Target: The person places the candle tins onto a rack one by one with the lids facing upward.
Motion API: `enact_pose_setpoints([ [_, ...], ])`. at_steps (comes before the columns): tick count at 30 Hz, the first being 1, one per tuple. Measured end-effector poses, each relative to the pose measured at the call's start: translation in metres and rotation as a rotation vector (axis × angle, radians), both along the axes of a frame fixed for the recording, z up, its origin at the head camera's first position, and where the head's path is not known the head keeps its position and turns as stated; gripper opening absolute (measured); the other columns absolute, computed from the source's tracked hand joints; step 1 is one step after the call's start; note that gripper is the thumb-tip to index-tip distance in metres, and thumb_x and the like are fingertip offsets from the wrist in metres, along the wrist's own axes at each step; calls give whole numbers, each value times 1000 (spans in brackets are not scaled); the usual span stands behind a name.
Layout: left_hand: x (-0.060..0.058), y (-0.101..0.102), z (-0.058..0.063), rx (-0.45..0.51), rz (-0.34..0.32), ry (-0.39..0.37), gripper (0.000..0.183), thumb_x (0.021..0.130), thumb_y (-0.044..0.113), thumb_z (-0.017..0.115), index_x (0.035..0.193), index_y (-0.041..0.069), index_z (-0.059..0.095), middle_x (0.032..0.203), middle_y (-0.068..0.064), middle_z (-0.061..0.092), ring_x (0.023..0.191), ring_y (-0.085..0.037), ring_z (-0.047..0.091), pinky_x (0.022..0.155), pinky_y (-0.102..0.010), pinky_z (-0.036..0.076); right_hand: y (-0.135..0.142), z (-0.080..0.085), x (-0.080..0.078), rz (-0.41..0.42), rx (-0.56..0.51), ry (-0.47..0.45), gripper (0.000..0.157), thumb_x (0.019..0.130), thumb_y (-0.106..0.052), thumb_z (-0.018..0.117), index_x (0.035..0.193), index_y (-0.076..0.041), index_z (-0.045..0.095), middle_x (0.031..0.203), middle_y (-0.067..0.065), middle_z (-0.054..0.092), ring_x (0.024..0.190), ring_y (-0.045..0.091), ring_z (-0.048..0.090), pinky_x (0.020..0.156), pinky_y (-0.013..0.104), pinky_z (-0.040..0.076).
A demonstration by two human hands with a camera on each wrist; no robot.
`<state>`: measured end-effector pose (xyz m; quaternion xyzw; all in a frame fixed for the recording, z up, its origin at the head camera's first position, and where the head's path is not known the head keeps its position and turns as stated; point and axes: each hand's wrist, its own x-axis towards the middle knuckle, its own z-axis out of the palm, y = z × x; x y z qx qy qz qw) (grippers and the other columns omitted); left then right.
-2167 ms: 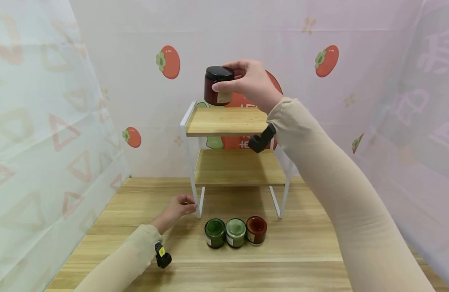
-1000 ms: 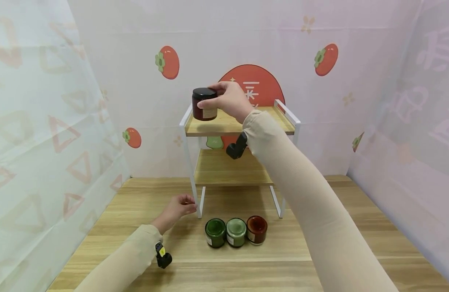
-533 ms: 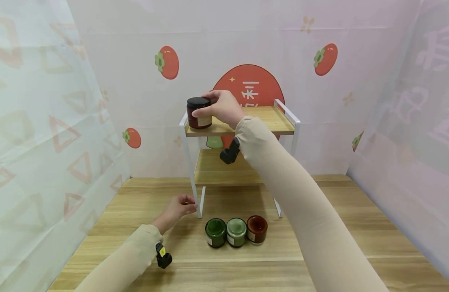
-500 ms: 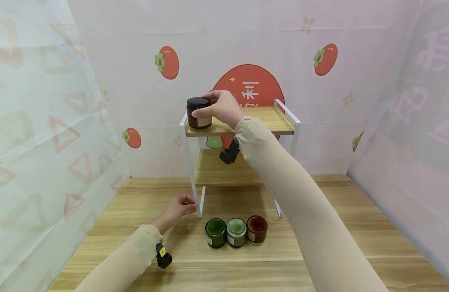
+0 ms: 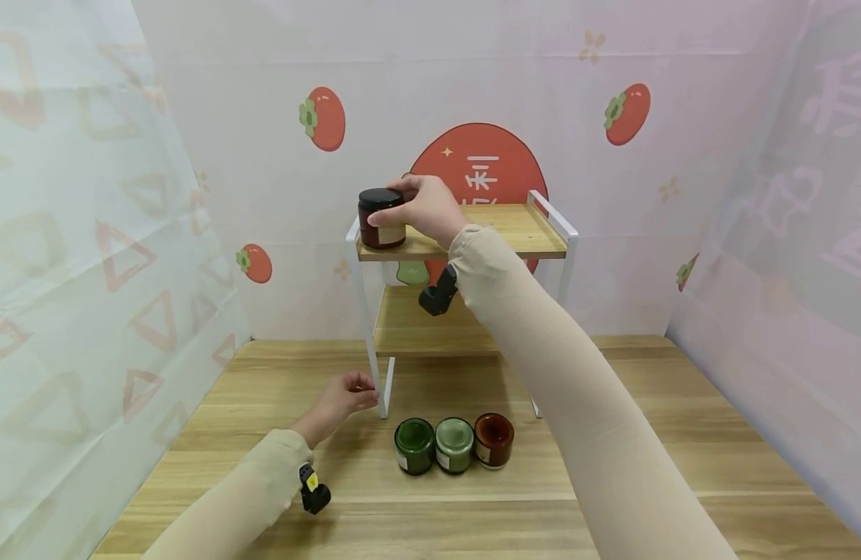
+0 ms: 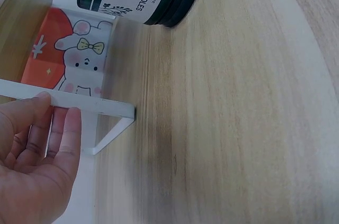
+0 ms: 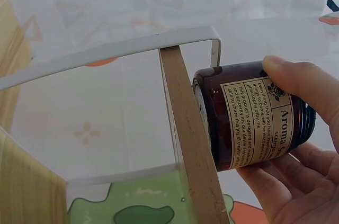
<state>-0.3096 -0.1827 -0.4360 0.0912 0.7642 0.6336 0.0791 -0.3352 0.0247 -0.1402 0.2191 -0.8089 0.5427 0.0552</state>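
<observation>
A dark red jar [image 5: 377, 233] with a black lid [image 5: 381, 197] is grasped upright by the right hand [image 5: 432, 210], at the left end of the top board [image 5: 496, 225] of a rack [image 5: 366, 303]. One white leg [image 6: 95, 103] is pinched by the left hand [image 5: 339, 404]. Before it, dark green [image 5: 414, 447], pale green [image 5: 454, 447] and red-brown [image 5: 494, 442] jars are lined up on the table [image 5: 514, 525].

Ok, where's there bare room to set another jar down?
Free: the top shelf between the right hand and the right rail; the middle shelf, where visible; the table in front of the jar row. Crowded: top shelf's left end, by the held jar; left leg, by left hand.
</observation>
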Motion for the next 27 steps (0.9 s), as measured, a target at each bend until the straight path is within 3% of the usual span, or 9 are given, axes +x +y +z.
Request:
enact_pose_setpoints([
  [8, 0, 1, 1, 16, -9, 19, 14, 91, -6, 60, 102, -10, 53, 95, -8, 59, 99, -28, 64, 87, -29, 59, -1, -1, 0, -17, 7, 2, 54, 76, -17, 83, 125, -7, 61, 114, 9, 65, 102, 16, 59, 93, 27, 50],
  [27, -2, 4, -1, 24, -7, 31, 11, 89, -7, 62, 98, -8, 56, 95, -9, 59, 96, -24, 64, 85, -26, 59, 2, -6, -1, -1, 11, -38, 60, 80, -19, 80, 133, -8, 55, 117, 9, 61, 106, 18, 56, 98, 31, 49],
])
